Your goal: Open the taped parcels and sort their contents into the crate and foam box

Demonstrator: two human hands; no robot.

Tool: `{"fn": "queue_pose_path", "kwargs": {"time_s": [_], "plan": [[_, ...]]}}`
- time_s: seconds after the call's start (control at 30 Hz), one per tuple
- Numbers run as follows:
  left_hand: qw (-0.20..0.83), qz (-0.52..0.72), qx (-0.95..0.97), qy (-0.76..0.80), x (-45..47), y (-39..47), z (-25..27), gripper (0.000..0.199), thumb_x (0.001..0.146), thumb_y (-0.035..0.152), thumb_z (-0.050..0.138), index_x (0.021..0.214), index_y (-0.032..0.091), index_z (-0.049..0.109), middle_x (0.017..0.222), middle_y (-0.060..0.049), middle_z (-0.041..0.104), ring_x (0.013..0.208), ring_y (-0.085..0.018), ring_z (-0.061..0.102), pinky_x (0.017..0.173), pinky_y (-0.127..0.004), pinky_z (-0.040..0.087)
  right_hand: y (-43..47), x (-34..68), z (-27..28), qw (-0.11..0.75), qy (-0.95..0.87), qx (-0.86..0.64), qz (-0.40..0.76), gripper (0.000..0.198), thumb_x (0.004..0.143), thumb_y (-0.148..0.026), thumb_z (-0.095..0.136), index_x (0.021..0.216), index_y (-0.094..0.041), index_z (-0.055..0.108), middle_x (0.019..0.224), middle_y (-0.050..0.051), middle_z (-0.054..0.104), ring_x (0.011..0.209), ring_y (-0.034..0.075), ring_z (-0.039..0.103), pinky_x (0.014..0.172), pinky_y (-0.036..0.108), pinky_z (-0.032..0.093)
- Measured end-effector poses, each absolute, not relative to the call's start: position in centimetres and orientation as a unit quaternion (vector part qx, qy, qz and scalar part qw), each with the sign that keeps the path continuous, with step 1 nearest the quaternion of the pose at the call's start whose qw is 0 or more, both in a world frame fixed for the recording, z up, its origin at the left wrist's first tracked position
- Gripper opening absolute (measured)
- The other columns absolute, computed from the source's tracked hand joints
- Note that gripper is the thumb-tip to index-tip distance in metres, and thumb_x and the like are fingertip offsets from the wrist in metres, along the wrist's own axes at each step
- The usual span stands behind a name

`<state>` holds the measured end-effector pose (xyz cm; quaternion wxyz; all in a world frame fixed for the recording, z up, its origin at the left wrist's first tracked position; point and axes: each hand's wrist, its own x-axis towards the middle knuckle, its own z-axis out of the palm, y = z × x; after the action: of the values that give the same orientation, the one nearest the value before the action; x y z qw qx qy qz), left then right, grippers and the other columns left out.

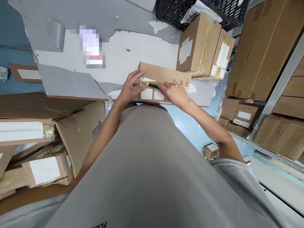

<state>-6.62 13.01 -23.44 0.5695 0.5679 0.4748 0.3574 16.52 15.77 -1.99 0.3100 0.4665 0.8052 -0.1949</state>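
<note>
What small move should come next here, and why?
Probably draw the black-and-yellow cutter along the tape: the right hand holds it with its tip near the tape's left end, while the left hand rests against the box.

Tool [154,86] partly hidden by right hand [175,93], crate [169,14] cut off above, item [92,47] pixelated

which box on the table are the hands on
The nearest box: the left hand touches its left end and the right hand holds a black-and-yellow tool at its tape. The other boxes stand untouched, farther right.
</note>
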Motion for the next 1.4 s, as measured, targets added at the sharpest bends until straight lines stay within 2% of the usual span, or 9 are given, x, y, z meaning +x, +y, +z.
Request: {"fn": "queue_pose_path", "kwargs": {"time_s": [0.17,0.4,0.57,0.8,0.97,1.07,1.17,1.27,1.4], "plan": [[0.570,0.358,0.543,0.501,-6.5,13.1,-22.9,0.095,0.093,0.091,0.082,0.170,0.037,0.066,0.184,-0.016,0.050,0.168,-0.044,0.053,0.127,-0.055,0.061,16.1,15.7,-2.2,0.327,0.812,0.446,-0.184,0.055,0.124,-0.027,0.030,0.175,-0.016,0.049,0.144,0.028,0.078,0.123,0.040,0.076,0.094,0.045,0.054],[0.563,0.368,0.519,0.528,-6.2,13.0,-22.2,0.100,0.087,0.098,0.081,0.164,0.034,0.071,0.181,-0.018,0.054,0.165,-0.045,0.057,0.127,-0.058,0.061,16.0,22.6,-3.0,0.279,0.818,0.470,-0.178,0.049,0.124,-0.035,0.040,0.156,-0.013,0.069,0.125,0.028,0.084,0.110,0.039,0.080,0.088,0.046,0.053],[0.552,0.366,0.515,0.545,-6.2,12.9,-22.8,0.094,0.091,0.092,0.083,0.165,0.036,0.069,0.182,-0.015,0.055,0.166,-0.043,0.058,0.131,-0.057,0.058,15.4,31.4,-1.8,0.300,0.765,0.550,-0.152,0.044,0.124,-0.033,0.046,0.143,-0.014,0.081,0.118,0.029,0.085,0.104,0.039,0.080,0.085,0.048,0.049],[0.543,0.382,0.488,0.567,-6.0,12.4,-23.1,0.092,0.091,0.083,0.087,0.164,0.031,0.069,0.179,-0.016,0.060,0.166,-0.042,0.058,0.133,-0.060,0.057,14.0,35.7,-0.6,0.309,0.730,0.591,-0.151,0.042,0.126,-0.040,0.048,0.146,-0.023,0.080,0.123,0.021,0.085,0.104,0.034,0.078,0.084,0.042,0.043],[0.537,0.401,0.448,0.592,-5.9,12.2,-23.6,0.097,0.081,0.090,0.093,0.156,0.032,0.072,0.167,-0.007,0.071,0.159,-0.038,0.063,0.137,-0.066,0.052,13.9,37.2,0.5,0.285,0.737,0.589,-0.171,0.039,0.125,-0.038,0.052,0.151,-0.029,0.079,0.125,0.016,0.086,0.105,0.031,0.077,0.080,0.036,0.041],[0.525,0.423,0.424,0.605,-6.5,12.1,-23.8,0.102,0.077,0.095,0.094,0.152,0.030,0.071,0.158,0.001,0.076,0.147,-0.030,0.067,0.138,-0.072,0.048,13.3,39.8,0.6,0.184,0.746,0.601,-0.221,0.036,0.122,-0.038,0.059,0.148,-0.033,0.083,0.122,0.011,0.088,0.105,0.029,0.078,0.081,0.034,0.045],[0.502,0.444,0.406,0.621,-7.5,12.1,-23.6,0.102,0.073,0.101,0.091,0.146,0.032,0.073,0.148,0.006,0.080,0.139,-0.027,0.069,0.135,-0.075,0.047,12.1,42.4,-2.4,-0.016,0.713,0.615,-0.336,0.037,0.116,-0.049,0.068,0.142,-0.030,0.086,0.118,0.007,0.088,0.100,0.026,0.078,0.084,0.034,0.053],[0.489,0.452,0.373,0.646,-8.4,12.3,-23.2,0.105,0.061,0.103,0.095,0.138,0.035,0.077,0.136,0.009,0.084,0.129,-0.026,0.071,0.131,-0.076,0.050,10.8,42.5,-9.0,-0.222,0.582,0.651,-0.434,0.052,0.104,-0.069,0.078,0.125,-0.022,0.088,0.105,0.005,0.085,0.082,0.020,0.072,0.076,0.032,0.057],[0.487,0.452,0.336,0.667,-8.8,12.4,-22.8,0.109,0.049,0.096,0.105,0.134,0.033,0.078,0.128,0.009,0.084,0.122,-0.022,0.070,0.131,-0.071,0.050,9.5,37.7,-18.7,-0.356,0.370,0.715,-0.474,0.056,0.096,-0.077,0.079,0.100,-0.021,0.078,0.087,0.001,0.077,0.070,0.014,0.065,0.069,0.027,0.057]]}}
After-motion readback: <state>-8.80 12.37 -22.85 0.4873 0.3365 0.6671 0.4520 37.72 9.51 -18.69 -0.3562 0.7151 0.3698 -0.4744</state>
